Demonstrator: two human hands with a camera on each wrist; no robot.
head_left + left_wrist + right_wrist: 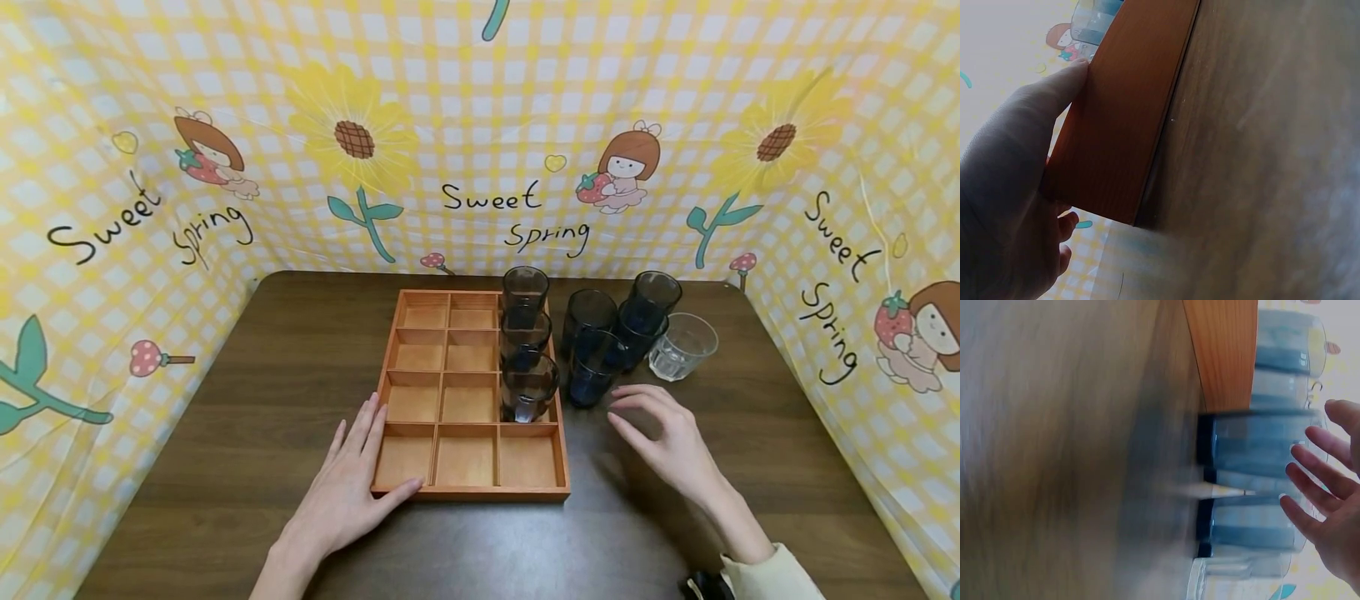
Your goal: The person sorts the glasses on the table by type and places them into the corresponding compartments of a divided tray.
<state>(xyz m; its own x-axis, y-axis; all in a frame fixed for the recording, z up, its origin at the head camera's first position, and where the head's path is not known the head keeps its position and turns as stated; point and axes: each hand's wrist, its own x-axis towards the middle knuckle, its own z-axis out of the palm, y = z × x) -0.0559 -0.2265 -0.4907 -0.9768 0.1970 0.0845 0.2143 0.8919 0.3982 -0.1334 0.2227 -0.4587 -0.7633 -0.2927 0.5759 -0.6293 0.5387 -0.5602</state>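
Okay so the thing to look at is the gap between the right hand [667, 433] and the closest dark blue glass [588, 385]. Taking the wooden tray [480, 495] as the landmark, that glass stands just off its right wall, upright on the table [225, 400], so its long axis runs straight up. The hand is farther out on that same side, which puts the glass between hand and tray: to the hand's left and a bit farther from the person.

Grip-wise, the right thumb and fingers are apart, lightly bent, holding nothing, with the opening facing the tray. Fingertips are right by the glass; honestly can't tell if one brushes it.

The left hand [341, 492] is way over at the tray's near left corner, fingers straight along the left wall, thumb over the near edge. It rests against the wood rather than clamping it, and the whole tray sits between it and that glass, so the right is clearly nearer.

Also, three smoky glasses [529, 382] stand in the tray's right column, and a clear glass [681, 358] sits well right of it, past the other dark ones.
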